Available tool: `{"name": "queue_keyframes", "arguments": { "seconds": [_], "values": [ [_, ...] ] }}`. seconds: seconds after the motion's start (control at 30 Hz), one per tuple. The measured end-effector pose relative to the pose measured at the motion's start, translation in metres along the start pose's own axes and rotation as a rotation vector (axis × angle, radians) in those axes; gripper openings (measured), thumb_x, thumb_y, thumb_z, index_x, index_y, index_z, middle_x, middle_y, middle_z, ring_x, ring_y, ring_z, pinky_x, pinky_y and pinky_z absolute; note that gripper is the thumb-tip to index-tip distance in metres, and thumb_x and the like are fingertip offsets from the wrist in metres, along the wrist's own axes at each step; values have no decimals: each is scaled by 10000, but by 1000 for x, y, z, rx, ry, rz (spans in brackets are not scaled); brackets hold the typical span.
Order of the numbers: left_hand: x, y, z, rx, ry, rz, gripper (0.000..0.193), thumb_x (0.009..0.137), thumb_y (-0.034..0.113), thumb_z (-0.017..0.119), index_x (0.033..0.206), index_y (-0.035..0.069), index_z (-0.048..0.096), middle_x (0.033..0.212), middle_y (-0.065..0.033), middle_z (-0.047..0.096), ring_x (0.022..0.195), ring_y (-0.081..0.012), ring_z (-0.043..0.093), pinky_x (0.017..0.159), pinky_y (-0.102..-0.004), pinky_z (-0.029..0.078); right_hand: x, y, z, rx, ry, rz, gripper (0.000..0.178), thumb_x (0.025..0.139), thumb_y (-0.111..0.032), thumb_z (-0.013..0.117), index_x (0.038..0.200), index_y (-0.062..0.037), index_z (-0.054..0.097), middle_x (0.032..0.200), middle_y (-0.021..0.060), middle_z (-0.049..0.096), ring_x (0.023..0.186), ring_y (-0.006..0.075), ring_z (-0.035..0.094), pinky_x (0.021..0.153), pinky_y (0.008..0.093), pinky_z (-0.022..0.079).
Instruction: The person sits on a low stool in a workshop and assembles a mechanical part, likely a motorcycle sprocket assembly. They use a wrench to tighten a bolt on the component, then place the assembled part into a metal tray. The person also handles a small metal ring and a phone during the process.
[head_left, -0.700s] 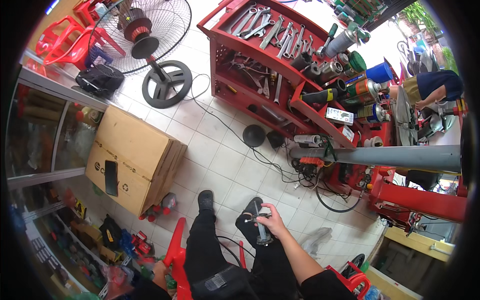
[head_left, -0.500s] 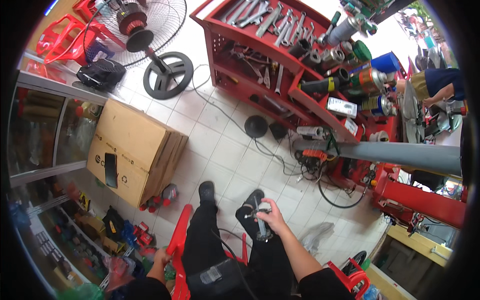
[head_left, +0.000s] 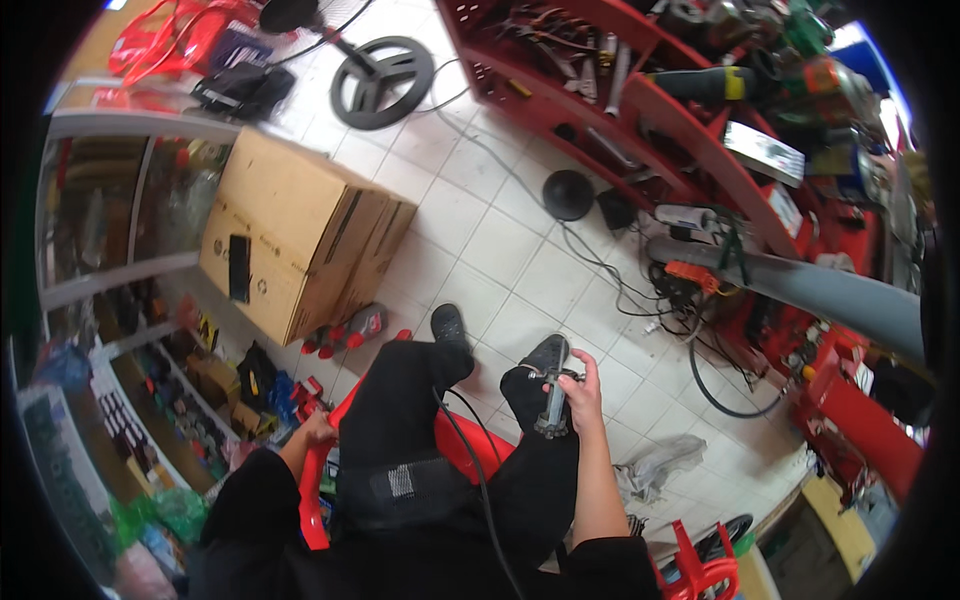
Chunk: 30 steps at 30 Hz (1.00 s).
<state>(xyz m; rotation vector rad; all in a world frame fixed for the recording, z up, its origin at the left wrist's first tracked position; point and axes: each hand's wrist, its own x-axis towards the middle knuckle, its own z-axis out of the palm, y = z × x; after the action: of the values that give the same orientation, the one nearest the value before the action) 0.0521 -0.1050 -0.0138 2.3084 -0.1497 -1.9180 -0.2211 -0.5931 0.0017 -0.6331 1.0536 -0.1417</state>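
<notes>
My right hand [head_left: 586, 394] is closed around a grey metal part [head_left: 555, 408] with a thin rod at its top, a cylindrical body and a wider lower end. I hold it upright above my right leg, close to the shoe; its exact kind is unclear. On the other side, my left hand [head_left: 318, 428] grips the arm of a red plastic chair [head_left: 314, 510], partly hidden under my legs. A black cable [head_left: 484, 490] runs across my lap over a black pouch with a pale patch [head_left: 400, 484].
A cardboard box [head_left: 275, 235] with a black phone [head_left: 239, 268] on it stands at left, beside glass-fronted shelving. Ahead right is a red tool cart [head_left: 560, 100]. A grey post [head_left: 820, 290], cables and a crumpled plastic bag [head_left: 662, 466] occupy the right side.
The view has shifted, and the box and cart sit further right and higher or lower in it. My legs have spread apart more. Both hands keep their hold.
</notes>
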Motion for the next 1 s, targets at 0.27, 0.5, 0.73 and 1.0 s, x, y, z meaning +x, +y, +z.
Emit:
{"name": "queue_keyframes", "arguments": {
  "seconds": [0.27, 0.5, 0.73, 1.0],
  "values": [
    [-14, 15, 16, 402, 381, -130, 363, 690, 305, 645, 723, -56, 627, 637, -188, 628, 639, -309, 648, 598, -383, 518, 56, 36, 11, 81, -46, -85, 596, 735, -118, 635, 1247, -100, 332, 851, 134, 577, 695, 215, 607, 634, 317, 508],
    [4, -10, 19, 177, 586, -105, 456, 892, 353, 413, 1095, -38, 532, 1080, -235, 563, 1044, -355, 532, 884, -396, 409, 96, 50, 4, -127, -122, -196, 636, 725, -150, 696, 1241, -59, 335, 868, 123, 590, 777, 173, 585, 726, 273, 461],
    [31, 258, -48, -163, 636, 1097, 278, 916, 194, 398, 1099, 11, 498, 1074, -77, 506, 1019, -143, 465, 901, -273, 358, 75, 36, 56, -176, -53, -385, 647, 736, -176, 713, 1224, 3, 329, 932, 140, 590, 842, 162, 572, 763, 271, 451],
    [88, 362, 53, -733, -341, 837, 805, 774, 391, 671, 1328, 31, 211, 908, -61, 537, 792, -112, 547, 702, -236, 455, 104, -4, 115, -307, 128, -561, 743, 685, -373, 737, 1176, 73, 403, 985, 196, 576, 888, 212, 574, 778, 281, 451]
  ]
}}
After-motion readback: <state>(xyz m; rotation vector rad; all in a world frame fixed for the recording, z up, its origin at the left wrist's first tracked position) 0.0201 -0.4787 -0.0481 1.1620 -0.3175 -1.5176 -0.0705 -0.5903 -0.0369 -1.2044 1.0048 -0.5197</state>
